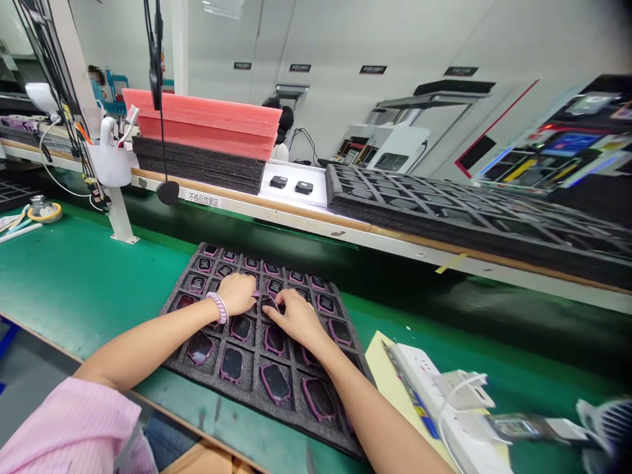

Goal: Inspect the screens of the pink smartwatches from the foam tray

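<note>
A dark grey foam tray (251, 378) lies at a slant on the green bench, its cells holding several purple-framed smartwatch bodies (275, 383). The nearer ones show dark glassy faces; those farther back show white printed lines. My left hand (237, 294) is over the tray's middle, fingers curled, with a small purple edge at the fingertips; what it pinches is mostly hidden. Just to its right, my right hand (299, 316) has thumb and forefinger closed on a smartwatch body (269, 304) in a middle cell. Both hands partly cover neighbouring cells.
Right of the tray are a white power strip (424, 368) with cables and a yellow sheet (380, 362). A shelf (306, 220) behind carries pink foam sheets (207, 125), a white tray with two black pieces, and another foam tray (444, 204). A black cable mouse-like piece (168, 192) hangs down.
</note>
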`<control>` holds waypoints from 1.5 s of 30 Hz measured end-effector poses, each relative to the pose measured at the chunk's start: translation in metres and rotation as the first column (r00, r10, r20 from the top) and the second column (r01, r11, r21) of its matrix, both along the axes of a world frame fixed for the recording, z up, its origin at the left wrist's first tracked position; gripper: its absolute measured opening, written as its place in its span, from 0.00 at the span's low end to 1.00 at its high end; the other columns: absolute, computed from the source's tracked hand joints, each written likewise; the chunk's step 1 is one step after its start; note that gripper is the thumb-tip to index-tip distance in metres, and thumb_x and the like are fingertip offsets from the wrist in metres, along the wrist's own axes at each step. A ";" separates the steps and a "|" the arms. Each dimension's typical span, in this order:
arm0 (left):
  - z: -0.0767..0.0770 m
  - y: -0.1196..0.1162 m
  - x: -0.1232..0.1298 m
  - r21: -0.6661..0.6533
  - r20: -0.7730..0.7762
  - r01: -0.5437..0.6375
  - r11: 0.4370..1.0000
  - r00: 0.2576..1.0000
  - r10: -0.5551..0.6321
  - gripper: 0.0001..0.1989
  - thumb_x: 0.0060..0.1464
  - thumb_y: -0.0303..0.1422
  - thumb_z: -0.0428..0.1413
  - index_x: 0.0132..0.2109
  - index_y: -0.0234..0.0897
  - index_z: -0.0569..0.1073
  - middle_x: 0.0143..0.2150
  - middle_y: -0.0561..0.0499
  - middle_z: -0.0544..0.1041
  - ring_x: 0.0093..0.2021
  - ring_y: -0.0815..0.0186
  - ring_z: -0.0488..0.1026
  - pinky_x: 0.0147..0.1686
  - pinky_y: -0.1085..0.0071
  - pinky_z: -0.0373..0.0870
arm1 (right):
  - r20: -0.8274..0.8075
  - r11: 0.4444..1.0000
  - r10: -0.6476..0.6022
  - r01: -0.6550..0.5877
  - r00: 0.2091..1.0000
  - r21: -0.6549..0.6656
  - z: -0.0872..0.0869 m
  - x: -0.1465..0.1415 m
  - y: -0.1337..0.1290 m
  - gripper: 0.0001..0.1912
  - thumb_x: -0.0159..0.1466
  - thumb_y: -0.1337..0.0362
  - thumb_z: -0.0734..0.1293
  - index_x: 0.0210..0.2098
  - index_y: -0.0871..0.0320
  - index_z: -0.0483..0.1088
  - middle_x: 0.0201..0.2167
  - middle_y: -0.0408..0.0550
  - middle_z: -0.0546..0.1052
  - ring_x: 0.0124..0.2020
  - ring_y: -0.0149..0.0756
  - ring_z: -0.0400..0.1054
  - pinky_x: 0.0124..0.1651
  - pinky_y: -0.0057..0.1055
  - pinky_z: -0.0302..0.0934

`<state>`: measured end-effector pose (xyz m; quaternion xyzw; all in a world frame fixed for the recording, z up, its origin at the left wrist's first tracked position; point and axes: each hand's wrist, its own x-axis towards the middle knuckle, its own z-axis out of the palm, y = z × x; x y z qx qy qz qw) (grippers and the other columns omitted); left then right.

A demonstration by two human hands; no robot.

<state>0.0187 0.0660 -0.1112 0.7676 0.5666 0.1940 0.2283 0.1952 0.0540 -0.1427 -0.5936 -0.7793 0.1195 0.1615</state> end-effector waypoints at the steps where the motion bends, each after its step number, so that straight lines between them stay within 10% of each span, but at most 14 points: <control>1: 0.002 0.002 -0.002 -0.026 0.070 -0.004 1.000 0.998 0.006 0.07 0.51 0.25 0.63 0.38 0.34 0.73 0.39 0.43 0.76 0.48 0.51 0.75 0.51 0.57 0.69 | -0.078 1.000 0.003 -0.004 0.997 -0.004 -0.003 0.002 0.002 0.08 0.61 0.64 0.68 0.31 0.56 0.62 0.34 0.52 0.74 0.37 0.48 0.70 0.40 0.37 0.59; 7: 0.007 0.011 -0.009 -0.251 0.556 0.044 0.967 0.824 0.107 0.11 0.63 0.34 0.51 0.51 0.35 0.64 0.32 0.54 0.70 0.23 0.72 0.68 0.26 0.75 0.64 | -0.586 0.990 0.026 -0.102 0.810 -0.096 -0.007 0.012 0.009 0.13 0.68 0.51 0.57 0.39 0.54 0.56 0.33 0.48 0.77 0.25 0.37 0.67 0.30 0.32 0.61; 12: -0.006 0.002 -0.008 -0.312 0.744 0.045 0.949 0.632 0.215 0.18 0.55 0.38 0.59 0.48 0.36 0.64 0.31 0.58 0.63 0.21 0.77 0.58 0.21 0.78 0.53 | -0.966 0.844 -0.214 -0.469 0.148 -0.259 -0.006 0.013 0.008 0.31 0.57 0.49 0.77 0.52 0.56 0.66 0.42 0.51 0.78 0.29 0.34 0.71 0.34 0.31 0.66; 14: -0.010 -0.001 -0.008 -0.315 0.769 0.035 0.949 0.596 0.233 0.18 0.53 0.36 0.61 0.48 0.36 0.65 0.32 0.57 0.63 0.21 0.78 0.55 0.21 0.77 0.51 | -0.963 0.809 -0.261 -0.528 0.070 -0.257 -0.006 0.012 0.007 0.33 0.56 0.53 0.80 0.55 0.54 0.68 0.45 0.49 0.77 0.36 0.36 0.75 0.42 0.31 0.68; 19: -0.017 -0.004 -0.008 -0.126 0.765 -0.025 0.992 0.633 0.113 0.13 0.51 0.27 0.59 0.45 0.36 0.69 0.38 0.54 0.69 0.32 0.72 0.64 0.34 0.73 0.62 | -0.971 0.794 -0.219 -0.561 0.101 -0.237 -0.006 0.013 0.003 0.27 0.59 0.57 0.80 0.54 0.50 0.70 0.48 0.45 0.74 0.45 0.42 0.77 0.56 0.40 0.69; 27: -0.027 -0.006 -0.005 0.060 0.663 -0.019 0.998 0.748 -0.025 0.17 0.51 0.28 0.60 0.48 0.37 0.67 0.45 0.50 0.72 0.44 0.64 0.69 0.48 0.66 0.64 | -0.981 0.806 -0.167 -0.559 0.099 -0.194 -0.001 0.016 -0.002 0.27 0.60 0.57 0.80 0.54 0.50 0.68 0.49 0.46 0.74 0.38 0.38 0.79 0.44 0.33 0.75; 45: -0.021 -0.015 -0.001 0.171 0.606 -0.015 0.985 0.790 -0.093 0.16 0.52 0.29 0.54 0.49 0.38 0.65 0.44 0.49 0.72 0.40 0.66 0.70 0.36 0.71 0.66 | -0.991 0.766 -0.114 -0.629 0.067 -0.131 0.002 0.013 -0.005 0.27 0.59 0.62 0.81 0.52 0.51 0.67 0.45 0.43 0.75 0.37 0.37 0.79 0.44 0.32 0.76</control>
